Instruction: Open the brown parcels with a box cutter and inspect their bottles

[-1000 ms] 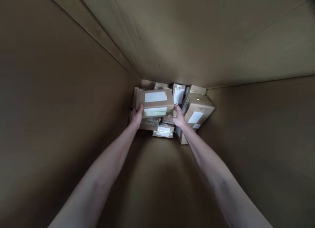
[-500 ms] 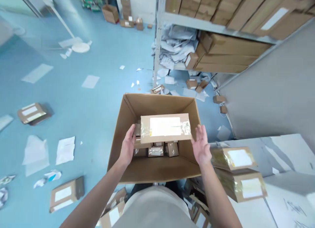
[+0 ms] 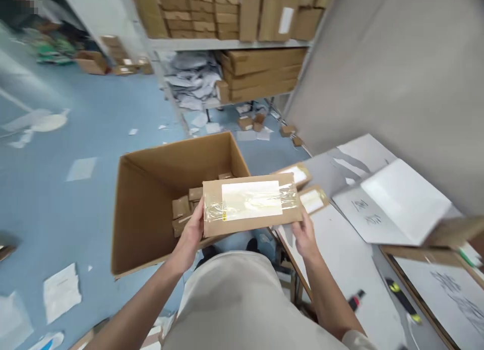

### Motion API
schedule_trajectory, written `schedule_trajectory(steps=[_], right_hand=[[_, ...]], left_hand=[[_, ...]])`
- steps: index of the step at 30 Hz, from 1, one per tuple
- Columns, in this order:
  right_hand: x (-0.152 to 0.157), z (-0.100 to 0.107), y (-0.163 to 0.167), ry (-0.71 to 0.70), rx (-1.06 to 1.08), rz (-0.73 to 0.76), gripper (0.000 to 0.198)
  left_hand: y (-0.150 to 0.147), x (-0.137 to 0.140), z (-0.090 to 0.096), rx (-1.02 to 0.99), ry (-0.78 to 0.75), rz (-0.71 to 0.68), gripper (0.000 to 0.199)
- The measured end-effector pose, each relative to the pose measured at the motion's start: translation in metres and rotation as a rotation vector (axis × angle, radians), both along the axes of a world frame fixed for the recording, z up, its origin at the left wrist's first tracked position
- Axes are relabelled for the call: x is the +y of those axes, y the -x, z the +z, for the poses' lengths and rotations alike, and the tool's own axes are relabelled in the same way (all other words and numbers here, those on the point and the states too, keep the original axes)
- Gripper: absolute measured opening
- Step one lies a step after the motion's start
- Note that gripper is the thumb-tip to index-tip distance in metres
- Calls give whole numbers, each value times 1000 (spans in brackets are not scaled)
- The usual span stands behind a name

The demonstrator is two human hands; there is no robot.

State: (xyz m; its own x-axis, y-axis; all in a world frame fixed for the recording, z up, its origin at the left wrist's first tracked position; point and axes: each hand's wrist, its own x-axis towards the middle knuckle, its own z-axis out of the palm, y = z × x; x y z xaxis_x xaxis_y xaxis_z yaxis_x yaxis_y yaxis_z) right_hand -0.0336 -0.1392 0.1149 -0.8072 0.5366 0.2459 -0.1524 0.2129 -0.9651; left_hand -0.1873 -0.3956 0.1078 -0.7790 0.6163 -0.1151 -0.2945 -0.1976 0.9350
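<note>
A long brown cardboard box (image 3: 212,224), taped and bearing a white label, is held level in front of me between both hands. My left hand (image 3: 191,232) grips its left end, and my right hand (image 3: 304,234) grips the right end, with some fingers hidden beneath it. Behind and to the left of it stands a large open carton (image 3: 138,219), with several small brown boxes (image 3: 181,207) inside. The held box covers part of the carton's right side.
On the right, a table (image 3: 340,259) bears two labelled boxes (image 3: 313,200), a white open box (image 3: 385,203), a yellow-black cutter (image 3: 403,299) and a red-black tool (image 3: 355,300). Shelving (image 3: 227,43) with cartons stands behind. Paper scraps (image 3: 62,292) litter the blue floor.
Both hands, earlier apart beside the labelled box over the carton, now grip its ends. The box has come out towards me, and my view has swung right to show more of the table.
</note>
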Motion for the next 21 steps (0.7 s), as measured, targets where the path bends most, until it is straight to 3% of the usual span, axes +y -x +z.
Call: schedule_trajectory(steps=[3,5,10,13,16,21], right_hand=[[50,9,-77,2,15,-202,62],[83,1,-121,60,10,-316,58],[157,-61,-201,284,-65,-509,49],[190,-108,-218,400,-142,-564,44],[215,-143,-214,456,-174,-540,43],[243,-172,-184,448,-217,-474,42]], left_hand=[[-38,53,10,-65,-20,-284,89],[-65,91,8,-131,-23,-458,85],[-132,175,-34,-431,40,-719,71],[-156,213,-71,-581,162,-721,63],[-166,242,-103,-604,276,-646,64],[-166,265,-132,-554,405,-577,65]])
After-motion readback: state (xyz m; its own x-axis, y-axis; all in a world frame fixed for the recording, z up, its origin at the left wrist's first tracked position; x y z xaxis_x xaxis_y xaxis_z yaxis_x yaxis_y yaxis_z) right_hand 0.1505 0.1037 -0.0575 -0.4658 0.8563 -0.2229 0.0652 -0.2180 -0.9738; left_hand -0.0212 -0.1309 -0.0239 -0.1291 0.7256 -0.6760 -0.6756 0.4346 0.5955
